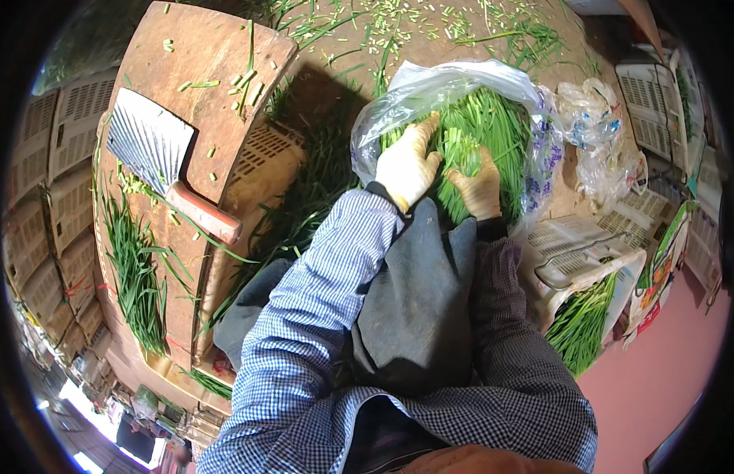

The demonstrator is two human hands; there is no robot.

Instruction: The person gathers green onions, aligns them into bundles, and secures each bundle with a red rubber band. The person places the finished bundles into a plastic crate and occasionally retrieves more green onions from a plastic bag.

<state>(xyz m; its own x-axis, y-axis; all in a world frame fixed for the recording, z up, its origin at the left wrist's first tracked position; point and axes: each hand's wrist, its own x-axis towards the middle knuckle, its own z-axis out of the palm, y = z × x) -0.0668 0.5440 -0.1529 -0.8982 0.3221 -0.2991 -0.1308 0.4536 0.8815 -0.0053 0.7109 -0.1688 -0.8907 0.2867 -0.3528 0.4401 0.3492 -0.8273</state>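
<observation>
A clear plastic bag (pixel 462 74) lined up the middle of the view stands wide at its mouth, filled with long green leaves, likely garlic chives (pixel 497 130). Inside its left side is my left hand (pixel 408 160) in a pale glove, fingers pointing up against the leaves; whether it grips any cannot be told. My right hand (pixel 479 183), also gloved, lies farther right in the bag, its thumb and fingers around a small bunch with pale cut ends (pixel 460 148). The fingertips are partly hidden among the leaves.
On a wooden board (pixel 219 47) at left lie a cleaver (pixel 153 139), cut stalk bits and a leafy green bunch (pixel 133 278). Crumpled plastic bags (pixel 598 130) lie at right, above a crate (pixel 574 237) with a metal hook and more greens (pixel 583 326). Stacked plastic crates (pixel 76 130) line the far left.
</observation>
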